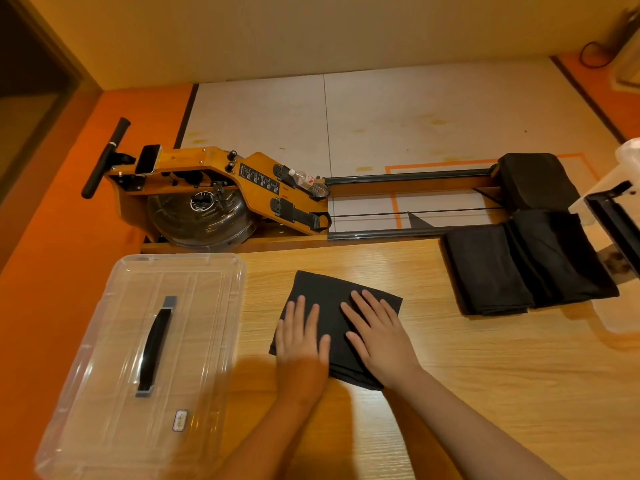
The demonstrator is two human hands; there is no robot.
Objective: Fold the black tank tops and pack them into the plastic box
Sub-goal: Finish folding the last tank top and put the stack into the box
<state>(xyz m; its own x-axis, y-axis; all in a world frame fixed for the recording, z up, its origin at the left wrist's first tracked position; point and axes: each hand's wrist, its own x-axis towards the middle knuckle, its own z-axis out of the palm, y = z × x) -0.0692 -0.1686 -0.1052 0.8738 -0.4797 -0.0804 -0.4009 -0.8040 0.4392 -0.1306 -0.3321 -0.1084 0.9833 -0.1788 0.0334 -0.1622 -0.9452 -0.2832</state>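
Observation:
A folded black tank top [327, 292] lies on the wooden table in front of me. My left hand [302, 336] presses flat on its left half, fingers straight and spread. My right hand [375, 336] presses flat on its right half the same way. A clear plastic box lid [104, 358] with a black handle lies on the table to the left. More folded black tank tops [526, 261] lie at the table's far right, hanging over the back edge. A clear plastic box [623, 313] shows partly at the right edge.
The wooden table [485, 375] stretches to the right and toward me. Behind it on the floor stands a wooden rowing machine [214, 188] with a black seat cushion [535, 180]. A black bar [613, 216] crosses the right edge.

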